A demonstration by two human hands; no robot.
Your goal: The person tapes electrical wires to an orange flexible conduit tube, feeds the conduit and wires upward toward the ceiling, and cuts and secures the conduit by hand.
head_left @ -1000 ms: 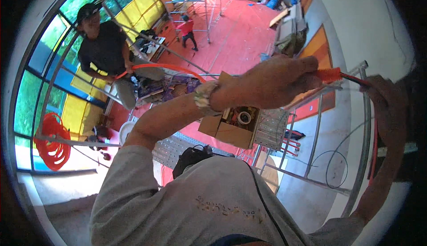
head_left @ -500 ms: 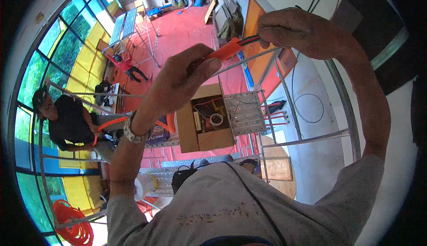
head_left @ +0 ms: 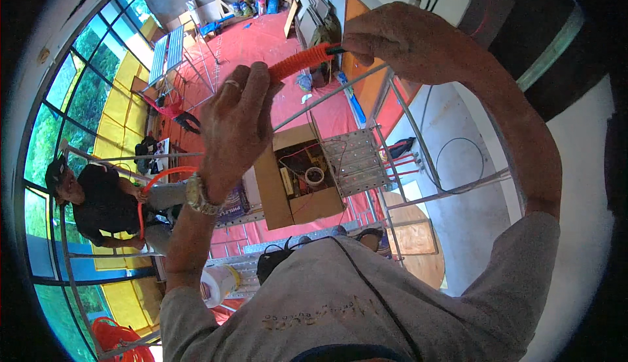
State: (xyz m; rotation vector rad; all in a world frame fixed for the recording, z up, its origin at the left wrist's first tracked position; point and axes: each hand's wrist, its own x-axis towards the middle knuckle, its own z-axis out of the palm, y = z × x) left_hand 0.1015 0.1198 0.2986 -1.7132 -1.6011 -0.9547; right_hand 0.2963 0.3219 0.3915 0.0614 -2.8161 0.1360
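Raised in front of me, my left hand [head_left: 239, 113] grips an orange corrugated conduit [head_left: 304, 60] that slants up to the right. My right hand [head_left: 405, 45] is closed on a dark cable [head_left: 334, 49] that comes out of the conduit's upper end. Below my hands an open cardboard box [head_left: 275, 198] holds a white roll [head_left: 314, 177], wires and other small items, on perforated metal scaffold planks [head_left: 363, 172]. My watch is on my left wrist.
At left, another person [head_left: 104, 208] holds an orange tube beside scaffold rails, with orange coils [head_left: 108, 332] below. Further off, someone in red [head_left: 170, 108] is by a metal scaffold [head_left: 167, 54] with blue boards. Rails [head_left: 418, 136], a white bucket [head_left: 216, 283] and wall cables surround me.
Both my hands have moved up and to the left with the conduit and cable, and my view has shifted. The person in red now leans over by the far scaffold.
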